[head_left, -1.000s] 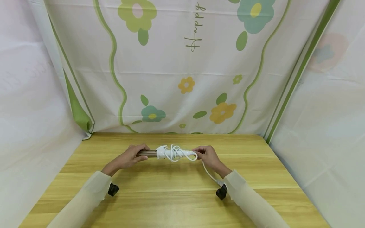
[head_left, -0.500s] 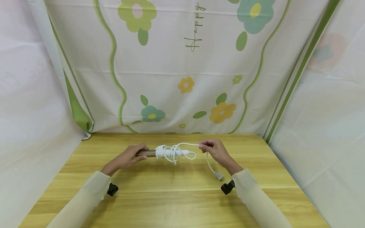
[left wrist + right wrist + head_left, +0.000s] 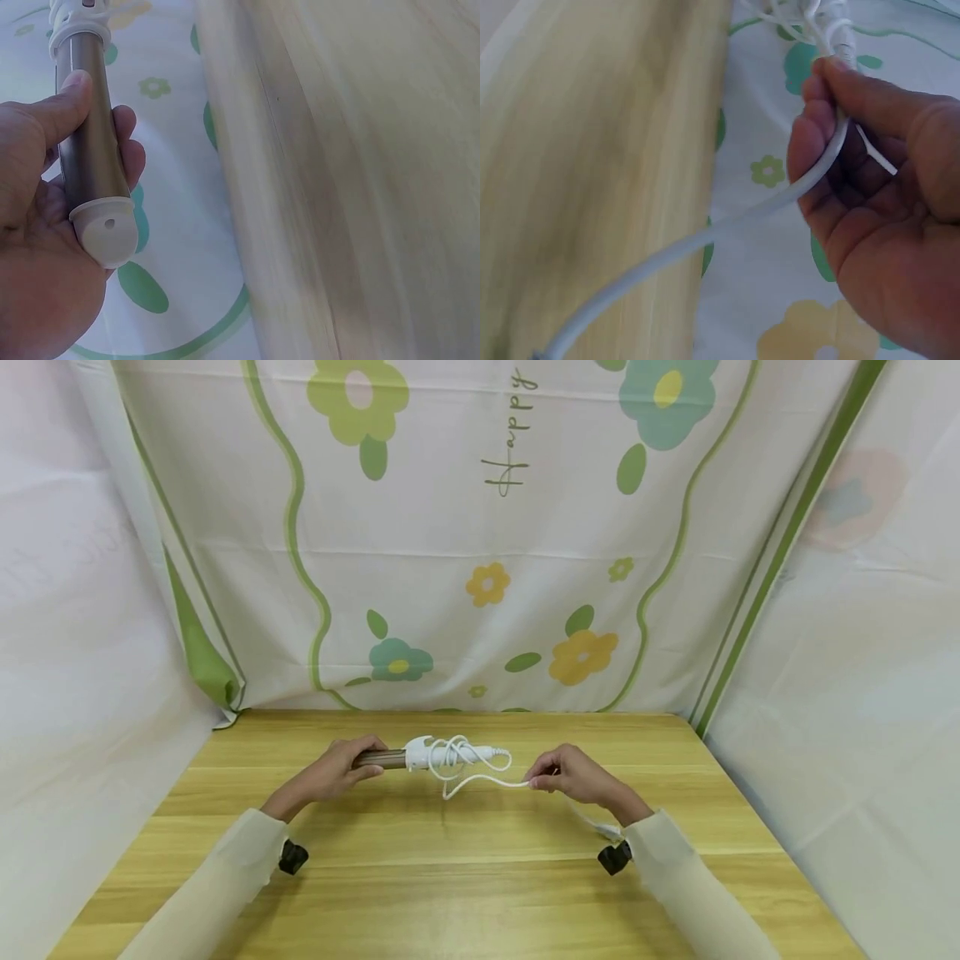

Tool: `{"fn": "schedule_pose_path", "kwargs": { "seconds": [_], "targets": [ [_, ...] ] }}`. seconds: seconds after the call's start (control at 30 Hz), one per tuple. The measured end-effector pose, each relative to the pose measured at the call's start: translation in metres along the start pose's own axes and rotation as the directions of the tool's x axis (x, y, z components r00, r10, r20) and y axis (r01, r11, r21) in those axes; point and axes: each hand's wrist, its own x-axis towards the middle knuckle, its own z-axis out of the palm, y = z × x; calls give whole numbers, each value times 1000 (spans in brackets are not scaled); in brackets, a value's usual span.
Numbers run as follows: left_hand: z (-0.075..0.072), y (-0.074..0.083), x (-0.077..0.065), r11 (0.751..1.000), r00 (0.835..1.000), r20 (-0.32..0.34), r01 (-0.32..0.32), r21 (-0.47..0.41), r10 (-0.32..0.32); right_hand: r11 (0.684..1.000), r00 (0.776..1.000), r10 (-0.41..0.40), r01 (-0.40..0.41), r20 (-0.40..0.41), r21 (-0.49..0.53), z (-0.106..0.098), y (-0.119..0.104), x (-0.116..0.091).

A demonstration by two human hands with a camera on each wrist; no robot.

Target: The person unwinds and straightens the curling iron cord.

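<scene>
white-and-brown wand (image 3: 417, 755) held over the desk (image 3: 465, 893), toward its far edge. left hand (image 3: 333, 770) clamped round the barrel (image 3: 91, 172); right hand (image 3: 576, 777) pinching the cord (image 3: 487, 778), looped loosely about the wand. step judged: cord handling; winding or unwinding, cannot tell. next move calls for a steady barrel, cord clear of snags.

Corded device (image 3: 94, 159) in left hand (image 3: 333, 772), cord (image 3: 727, 225) in right hand (image 3: 576, 777); curtain (image 3: 420, 527) behind table (image 3: 450, 885).
</scene>
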Motion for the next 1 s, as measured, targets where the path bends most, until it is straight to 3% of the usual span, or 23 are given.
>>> {"fn": "schedule_pose_path", "kwargs": {
  "seconds": [0.13, 0.23, 0.43, 0.57, 0.73, 0.9, 1.0],
  "targets": [
    [0, 1, 0, 1000, 1000, 6, -2, -1, 2, 997, 999, 18, -15, 42, -75, 11, 8, 4],
    [0, 2, 0, 1000, 1000, 16, -5, -13, 5, 994, 999, 38, -34, 30, -108, 18, 14, 8],
    [-1, 4, 1, 999, 999, 35, 0, -35, 1, 988, 995, 81, -88, -56, -124, 24, 18, 13],
    [-2, 6, 1, 999, 999, 46, 4, -41, -2, 984, 981, 116, -135, -157, -115, 25, 19, 17],
    [-3, 6, 1, 998, 998, 65, -7, -57, 11, 986, 931, 156, -166, -331, -2, 26, 17, 22],
    [-2, 4, 0, 997, 996, 83, -10, -80, 17, 983, 848, 182, -142, -497, 118, 21, 13, 27],
    [-2, 3, 0, 997, 996, 91, -7, -78, 14, 970, 801, 217, -111, -558, 218, 17, 9, 28]
  ]
}}
